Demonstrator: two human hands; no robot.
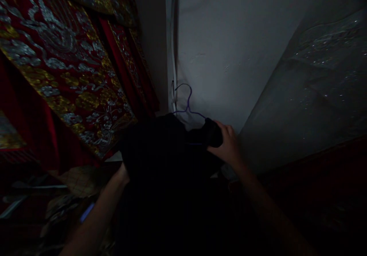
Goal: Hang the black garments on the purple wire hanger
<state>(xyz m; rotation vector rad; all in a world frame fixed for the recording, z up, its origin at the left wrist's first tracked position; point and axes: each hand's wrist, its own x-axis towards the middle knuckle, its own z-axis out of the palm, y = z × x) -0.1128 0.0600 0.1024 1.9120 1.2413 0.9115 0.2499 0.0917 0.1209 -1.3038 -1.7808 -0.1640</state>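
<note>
A black garment (160, 160) hangs on a thin purple clothes hanger (188, 105) in front of me, its hook pointing up beside a pale strap on the wall. My right hand (226, 143) grips the garment at its right shoulder, thumb below and fingers above the cloth. On the other side, my left hand (124, 172) is at the garment's left edge. Its fingers are hidden behind the dark cloth. The garment's lower part fades into shadow, so its exact kind cannot be made out.
A red cloth hanging (83, 65) embroidered in silver and gold covers the left. The pale wall (218, 49) stands straight ahead, with a clear plastic-like sheet (318, 84) at right. Several dim items, including a checked cloth (82, 179), lie at lower left.
</note>
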